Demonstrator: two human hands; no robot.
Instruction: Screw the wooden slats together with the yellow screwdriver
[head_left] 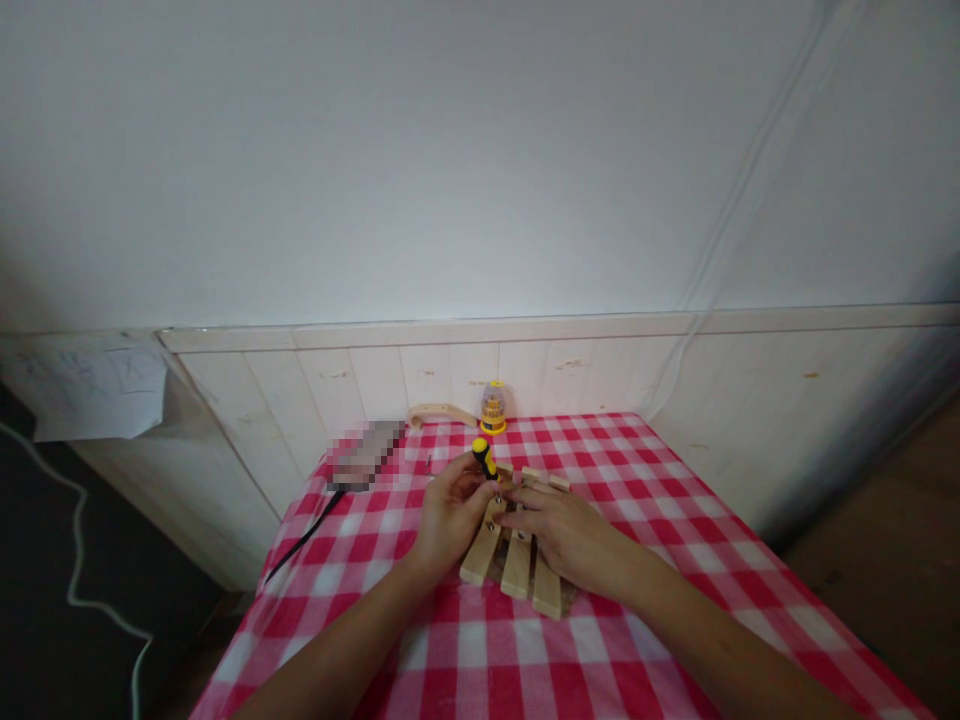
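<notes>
Left hand (pixel 450 512) and right hand (pixel 576 528) are close together: the left has thumb and fingers closed around a stubby black-and-yellow screwdriver (pixel 481 452), while the right lies with fingers extended across a pale wooden slatted piece (pixel 516 575). That piece rests on a red-and-white checked tablecloth (pixel 480 680), its three smooth, light slats side by side with narrow gaps between them, near ends squared and staggered. Small dark metal fittings dot the wood, and the screwdriver stands tilted over its far part. Beyond, to the left, lies a pixelated flat object (pixel 367 455) with a black strap (pixel 306 535). At the far edge, a curved pale wooden bar (pixel 442 411) lies just beside a yellow-based container with a clear top (pixel 493 410), before white panelling (pixel 375 375).
</notes>
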